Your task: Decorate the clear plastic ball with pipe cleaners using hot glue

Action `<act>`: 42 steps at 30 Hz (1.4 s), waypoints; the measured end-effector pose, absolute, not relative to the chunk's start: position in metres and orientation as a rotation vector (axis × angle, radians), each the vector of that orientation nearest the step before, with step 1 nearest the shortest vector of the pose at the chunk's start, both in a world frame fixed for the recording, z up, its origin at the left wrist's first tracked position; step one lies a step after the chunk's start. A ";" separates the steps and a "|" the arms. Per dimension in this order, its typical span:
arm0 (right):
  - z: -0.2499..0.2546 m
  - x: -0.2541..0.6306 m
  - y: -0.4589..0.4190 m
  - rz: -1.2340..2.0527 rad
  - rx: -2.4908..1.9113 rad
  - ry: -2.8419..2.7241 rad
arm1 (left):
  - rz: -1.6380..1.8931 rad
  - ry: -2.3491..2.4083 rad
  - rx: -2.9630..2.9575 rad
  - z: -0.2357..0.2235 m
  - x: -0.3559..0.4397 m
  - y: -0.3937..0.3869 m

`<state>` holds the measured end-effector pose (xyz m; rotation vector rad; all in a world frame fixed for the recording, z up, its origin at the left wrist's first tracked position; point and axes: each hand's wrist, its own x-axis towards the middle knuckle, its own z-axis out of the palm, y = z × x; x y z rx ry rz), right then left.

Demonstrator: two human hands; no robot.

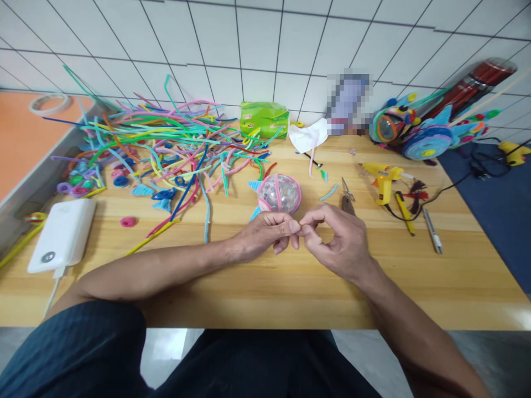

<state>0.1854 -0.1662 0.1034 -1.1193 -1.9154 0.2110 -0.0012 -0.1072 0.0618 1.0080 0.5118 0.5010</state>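
Observation:
My left hand [271, 233] and my right hand [338, 239] meet fingertip to fingertip over the front middle of the table. Both are closed in a pinch, and whatever lies between the fingertips is too small to make out. Just beyond them sits a clear round ball [277, 193] banded with pink pipe cleaner, with blue striped fin-like pieces [254, 187] at its left side. Behind my right hand lie pliers or scissors [347, 200] with dark handles. A short light-blue pipe cleaner piece [329, 193] rests close by.
A heap of coloured pipe cleaners [166, 138] spreads over the back left. At front left lies a white power bank [62, 235] with a cable. A yellow glue gun [384, 179], a yellow cutter [404, 213] and a pen [432, 231] are at right, before finished-looking pipe cleaner fish [427, 141].

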 end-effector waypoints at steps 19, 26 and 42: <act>0.097 0.186 -0.164 -0.066 -0.948 -2.010 | 0.475 0.416 0.798 0.068 -0.002 -0.109; 0.097 0.185 -0.164 -0.076 -0.918 -2.026 | 0.473 0.416 0.776 0.067 -0.002 -0.111; 0.096 0.184 -0.165 -0.035 -0.936 -2.019 | 0.454 0.394 0.731 0.066 -0.003 -0.112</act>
